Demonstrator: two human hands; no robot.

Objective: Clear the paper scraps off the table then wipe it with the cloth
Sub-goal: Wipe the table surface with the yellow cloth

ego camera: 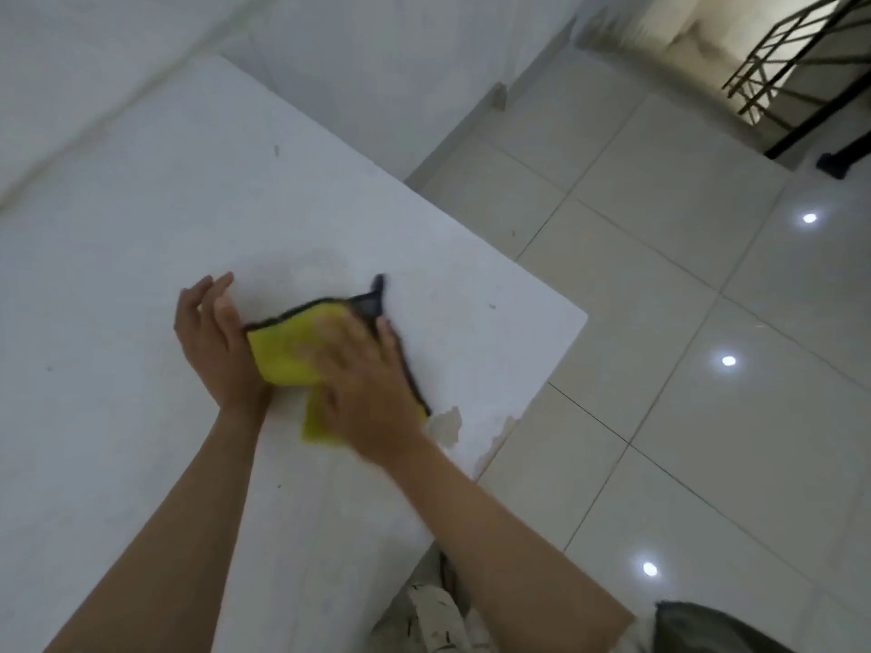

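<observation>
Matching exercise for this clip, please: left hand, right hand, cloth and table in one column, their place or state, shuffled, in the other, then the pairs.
1. left hand
2. right hand
3. cloth
4. table

A. yellow, dark-edged
B. white, chipped at the near edge
C. flat on top of the cloth, blurred
D. open, beside the cloth's left end

Pairs: 1-D, 2-C, 3-A, 4-B

Both bare forearms reach forward, side by side. The left hand stands on its edge, fingers straight and together, thumb up. The right hand lies palm down, blurred, its fingers spread flat and pointing ahead, its thumb side just beside the left hand's little-finger edge.
</observation>
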